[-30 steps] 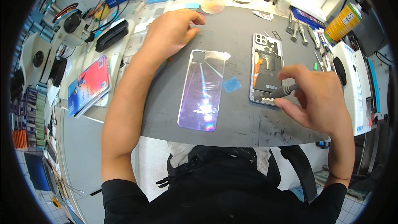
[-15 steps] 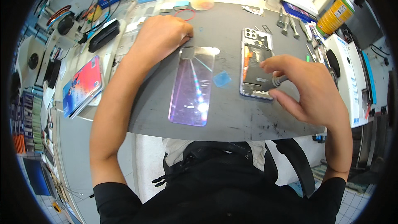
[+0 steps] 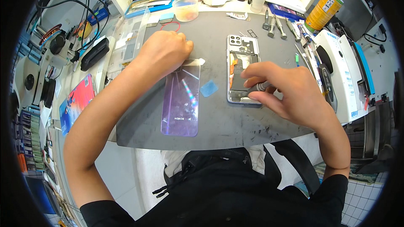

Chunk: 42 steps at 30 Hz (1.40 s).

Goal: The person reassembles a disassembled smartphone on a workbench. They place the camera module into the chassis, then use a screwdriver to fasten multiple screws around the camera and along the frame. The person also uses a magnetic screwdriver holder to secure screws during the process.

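Note:
My right hand (image 3: 290, 92) is closed around a grey ribbed screwdriver (image 3: 261, 86), held slantwise over the lower part of an opened phone (image 3: 243, 61). The phone lies with its inside up: a camera cluster at the top, a dark battery and an orange flex cable show. My fingers hide its lower right side and the screwdriver's tip. To the left lies a shiny purple phone back cover (image 3: 180, 105). My left hand (image 3: 166, 52) rests with curled fingers at the cover's top end; what it holds, if anything, is hidden. A small blue square sheet (image 3: 208, 88) lies between cover and phone.
Several screwdrivers (image 3: 271, 27) and a SIM tray (image 3: 252, 33) lie behind the phone. A yellow spray can (image 3: 324, 10) and a white machine (image 3: 336, 75) stand at right. Clear plastic tubs (image 3: 185, 9) line the back; a clear box (image 3: 134, 35) sits left.
The whole view has shifted, so the mat and things on it appear farther left and lower. My right hand stays over the phone with the screwdriver, its tilt slightly changed.

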{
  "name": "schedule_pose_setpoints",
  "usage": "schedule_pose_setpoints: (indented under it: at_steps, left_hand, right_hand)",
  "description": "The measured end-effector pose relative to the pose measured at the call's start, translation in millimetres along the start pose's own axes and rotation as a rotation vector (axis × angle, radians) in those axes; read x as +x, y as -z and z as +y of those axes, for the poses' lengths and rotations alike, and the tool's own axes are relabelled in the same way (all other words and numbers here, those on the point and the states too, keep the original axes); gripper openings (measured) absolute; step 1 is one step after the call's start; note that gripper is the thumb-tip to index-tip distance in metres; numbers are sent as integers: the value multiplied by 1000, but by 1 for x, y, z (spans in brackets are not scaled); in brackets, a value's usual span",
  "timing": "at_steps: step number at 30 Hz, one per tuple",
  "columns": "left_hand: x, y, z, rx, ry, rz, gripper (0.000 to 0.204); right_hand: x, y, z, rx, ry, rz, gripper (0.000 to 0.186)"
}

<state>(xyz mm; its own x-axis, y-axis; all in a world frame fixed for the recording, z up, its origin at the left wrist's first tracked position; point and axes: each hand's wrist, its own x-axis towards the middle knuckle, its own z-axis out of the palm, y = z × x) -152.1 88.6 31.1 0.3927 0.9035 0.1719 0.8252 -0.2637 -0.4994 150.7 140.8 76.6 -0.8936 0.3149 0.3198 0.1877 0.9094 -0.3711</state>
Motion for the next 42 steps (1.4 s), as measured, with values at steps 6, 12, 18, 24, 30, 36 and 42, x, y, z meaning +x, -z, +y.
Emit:
schedule_pose_setpoints:
  at_steps: [6,12,18,24,30,36,42]
  left_hand:
    - [5,22,-3,-420,246,260,9]
    - [15,44,7,-823,246,456,7]
    - [17,58,24,-1067,283,450,8]
    - [14,57,36,-1236,235,434,6]
    - [12,55,33,-1302,233,441,6]
    - [10,48,30,-1490,177,415,5]
    - [12,46,31,-1503,177,425,6]
  right_hand:
    - [-5,24,7,188,-53,213,42]
    - [2,29,10,211,15,311,45]
    - [10,26,13,172,192,322,49]
    - [16,14,19,276,296,392,51]
    - [19,21,25,214,359,349,49]
    - [16,20,19,244,297,372,48]
    - [16,17,21,205,296,427,49]
